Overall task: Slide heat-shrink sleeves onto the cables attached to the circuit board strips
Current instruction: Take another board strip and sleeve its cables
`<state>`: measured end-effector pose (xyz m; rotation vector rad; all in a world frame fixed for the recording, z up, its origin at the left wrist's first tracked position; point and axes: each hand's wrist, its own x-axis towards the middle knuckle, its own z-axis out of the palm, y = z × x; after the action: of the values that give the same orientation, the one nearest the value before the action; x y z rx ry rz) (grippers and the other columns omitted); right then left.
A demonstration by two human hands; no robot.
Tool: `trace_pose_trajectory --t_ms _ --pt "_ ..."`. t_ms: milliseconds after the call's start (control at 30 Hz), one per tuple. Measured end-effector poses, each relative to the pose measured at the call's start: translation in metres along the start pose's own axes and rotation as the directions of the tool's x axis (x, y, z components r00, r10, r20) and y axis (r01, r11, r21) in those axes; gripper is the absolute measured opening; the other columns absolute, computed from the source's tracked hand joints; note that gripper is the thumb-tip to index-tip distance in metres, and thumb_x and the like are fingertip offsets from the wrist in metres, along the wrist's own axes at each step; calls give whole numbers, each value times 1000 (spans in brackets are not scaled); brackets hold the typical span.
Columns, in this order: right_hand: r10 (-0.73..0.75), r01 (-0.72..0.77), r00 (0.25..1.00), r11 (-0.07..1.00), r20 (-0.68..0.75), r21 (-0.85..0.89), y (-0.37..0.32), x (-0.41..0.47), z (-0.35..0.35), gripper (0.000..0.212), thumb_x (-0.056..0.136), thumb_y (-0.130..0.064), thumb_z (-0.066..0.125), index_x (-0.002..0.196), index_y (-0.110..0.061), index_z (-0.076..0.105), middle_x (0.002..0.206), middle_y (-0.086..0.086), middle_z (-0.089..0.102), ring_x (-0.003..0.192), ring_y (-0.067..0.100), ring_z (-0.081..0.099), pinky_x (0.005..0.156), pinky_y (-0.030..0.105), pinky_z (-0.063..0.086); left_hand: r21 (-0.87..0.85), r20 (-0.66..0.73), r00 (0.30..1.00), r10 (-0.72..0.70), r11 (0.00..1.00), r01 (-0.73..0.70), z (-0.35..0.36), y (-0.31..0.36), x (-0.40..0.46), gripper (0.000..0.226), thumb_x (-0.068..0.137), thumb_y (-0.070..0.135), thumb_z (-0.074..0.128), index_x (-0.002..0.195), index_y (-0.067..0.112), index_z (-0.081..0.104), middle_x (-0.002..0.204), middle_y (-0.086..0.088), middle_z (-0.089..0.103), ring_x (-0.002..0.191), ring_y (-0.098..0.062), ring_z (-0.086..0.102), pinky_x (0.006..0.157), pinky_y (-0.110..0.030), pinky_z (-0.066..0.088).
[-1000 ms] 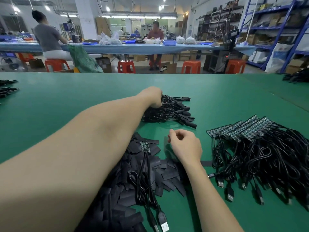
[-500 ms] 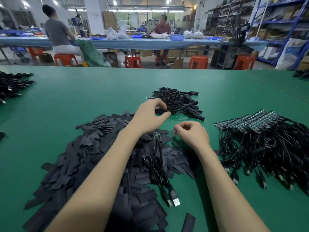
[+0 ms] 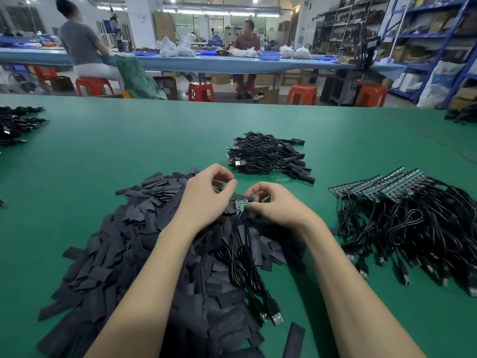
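Now your right hand (image 3: 276, 205) pinches the circuit board strip (image 3: 241, 204) over the sleeve pile (image 3: 144, 244), its cable (image 3: 245, 257) trailing to six o'clock — your left hand (image 3: 206, 197) is curled, seemingly empty. Next, judge it so: pick one sleeve, open its mouth, thread it over the strip.

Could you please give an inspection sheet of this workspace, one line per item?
Surface: green table, bare areas visible.
Job's things: sleeve pile; circuit board strip; unsleeved batch; finished bundle.
Clutter: loose sleeve.
Hands: right hand pinches the strip; left hand curled, contents unclear.
Cables: strip's cable lies over the pile.
Surroundings: two seated people, red stools, shelves.
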<state>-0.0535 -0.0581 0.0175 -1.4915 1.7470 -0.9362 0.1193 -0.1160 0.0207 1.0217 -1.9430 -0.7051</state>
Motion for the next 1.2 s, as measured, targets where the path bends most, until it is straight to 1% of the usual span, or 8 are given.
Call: trace_pose_trajectory --t_ms 133,233,300,467,600,700,900,1200 --pt "0 -15 999 936 42 352 -4 -8 -10 14 92 -5 69 95 -16 61 81 3 60 62 10 54 58 16 46 -84 37 999 -19 996 22 3 0 1 6 91 31 72 89 30 66 87 19 71 86 6 66 76 -5 44" --pt "-32 -38 996 726 89 687 -6 -11 -19 21 85 -4 73 100 -14 62 83 7 62 64 13 53 67 21 52 -298 210 971 -111 939 172 3 7 -1 9 91 32 74 94 25 70 91 5 77 89 -10 73 90 -28 56" --pt "-48 -30 996 640 78 767 -8 -12 -23 29 75 -10 76 101 -13 63 84 6 64 66 13 57 67 22 56 -470 297 946 -133 842 266 5 15 -4 7 92 26 74 94 21 71 86 2 77 82 -11 72 82 -29 59" --pt "-82 -5 994 639 74 770 -14 -12 -26 14 73 -20 80 87 -20 75 86 2 66 70 14 58 68 22 56 -652 342 922 -179 661 370 6 27 -5 7 93 12 70 89 16 66 77 -1 71 63 -9 63 63 -17 52" --pt "-76 -8 994 639 73 769 -17 -13 -22 13 70 -23 82 79 -21 74 91 4 60 74 16 50 64 20 54 -706 391 906 -163 579 409 2 30 -6 7 87 11 73 91 13 67 75 2 71 64 -6 64 62 -15 52" --pt "-65 -28 994 617 86 786 -18 -14 -19 11 71 -23 81 80 -20 75 92 7 55 72 14 49 63 18 54 -726 422 893 -156 531 436 1 29 -6 22 74 19 77 94 13 69 77 2 71 67 -7 66 66 -16 54" --pt "-81 -40 992 516 96 856 -16 -11 -11 5 78 -18 73 81 -15 76 84 3 69 82 18 54 93 34 41 -753 467 874 -134 458 473 0 27 -7 12 69 19 79 81 17 79 80 1 74 67 -5 67 66 -15 54" --pt "-66 -124 982 484 178 866 -19 -12 -8 14 79 -20 68 70 -18 79 67 -6 69 64 5 61 66 14 53 -765 504 856 -120 398 506 -2 25 -10 7 73 15 75 74 20 81 76 5 73 64 -2 64 65 -14 54"
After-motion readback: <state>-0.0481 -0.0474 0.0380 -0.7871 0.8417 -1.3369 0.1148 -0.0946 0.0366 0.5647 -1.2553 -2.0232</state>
